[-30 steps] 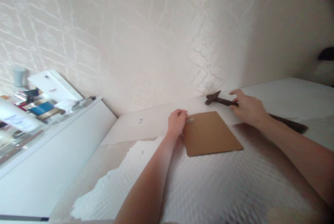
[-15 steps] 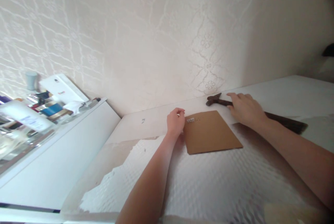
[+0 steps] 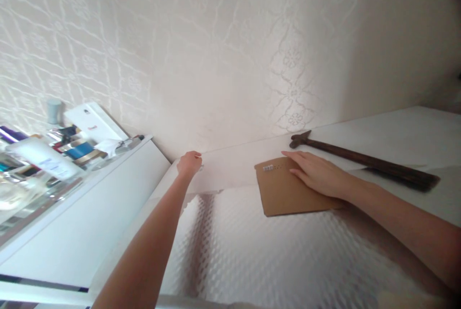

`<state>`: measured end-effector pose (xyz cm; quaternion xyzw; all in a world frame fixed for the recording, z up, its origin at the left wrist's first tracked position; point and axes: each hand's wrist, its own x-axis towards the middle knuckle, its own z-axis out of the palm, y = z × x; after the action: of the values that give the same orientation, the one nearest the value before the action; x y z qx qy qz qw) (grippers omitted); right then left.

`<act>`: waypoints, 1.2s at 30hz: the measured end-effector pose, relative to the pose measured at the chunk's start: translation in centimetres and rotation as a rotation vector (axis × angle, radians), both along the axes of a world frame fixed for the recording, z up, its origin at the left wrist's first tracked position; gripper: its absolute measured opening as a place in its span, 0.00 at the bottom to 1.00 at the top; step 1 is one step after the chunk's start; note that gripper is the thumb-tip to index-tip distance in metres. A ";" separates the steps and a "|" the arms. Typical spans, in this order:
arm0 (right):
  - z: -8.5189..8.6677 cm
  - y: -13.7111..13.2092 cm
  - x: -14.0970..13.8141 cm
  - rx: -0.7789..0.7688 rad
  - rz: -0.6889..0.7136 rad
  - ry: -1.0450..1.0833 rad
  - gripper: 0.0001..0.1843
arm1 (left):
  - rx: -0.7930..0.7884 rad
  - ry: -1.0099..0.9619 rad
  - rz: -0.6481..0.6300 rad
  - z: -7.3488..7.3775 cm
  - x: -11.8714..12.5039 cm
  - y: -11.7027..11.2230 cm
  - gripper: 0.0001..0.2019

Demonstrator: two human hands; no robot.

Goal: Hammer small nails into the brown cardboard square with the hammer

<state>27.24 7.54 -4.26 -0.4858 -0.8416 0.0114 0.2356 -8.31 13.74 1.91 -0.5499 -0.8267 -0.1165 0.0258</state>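
Note:
My left hand (image 3: pixel 189 164) reaches far left to the back edge of the white table (image 3: pixel 396 131), by the wall. Its fingers are curled down onto the surface, and whatever is under them is hidden. My right hand (image 3: pixel 312 174) lies flat, fingers stretched out, on a brown board (image 3: pixel 284 198). A short row of small white studs (image 3: pixel 268 168) sits at the board's far left corner, just left of my fingertips. A dark hammer with a wooden handle (image 3: pixel 360 159) lies behind the board along the wall, untouched.
Textured white sheet (image 3: pixel 273 256) covers the near part of the table. To the left stands a white cabinet (image 3: pixel 90 203) whose top holds bottles, a white box (image 3: pixel 91 124) and other clutter. A patterned wall (image 3: pixel 216 59) closes off the back.
My right hand left the hammer and came down flat onto the brown board. My left hand moved from the board's corner leftward to the table's back edge.

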 end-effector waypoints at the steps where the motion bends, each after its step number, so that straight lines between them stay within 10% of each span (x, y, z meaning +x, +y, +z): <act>1: 0.0 0.1 0.1 -0.003 -0.003 0.002 0.25 | -0.042 0.001 0.003 0.0 -0.8 0.2 0.15; 21: 0.2 -0.2 0.1 -0.022 -0.019 0.015 0.26 | -0.104 0.132 -0.035 0.1 -0.4 0.2 0.13; 28: 0.3 -0.1 -0.1 -0.023 -0.009 0.018 0.25 | 0.141 -0.180 -0.364 1.8 8.9 -1.5 0.11; 36: 0.2 0.3 0.0 -0.036 0.015 0.014 0.25 | 0.191 -0.588 -0.672 -1.2 19.8 -4.9 0.10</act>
<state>27.20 7.84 -4.04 -0.4837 -0.8432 0.0319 0.2325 11.54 8.79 0.68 -0.7265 -0.5600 -0.3452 -0.1986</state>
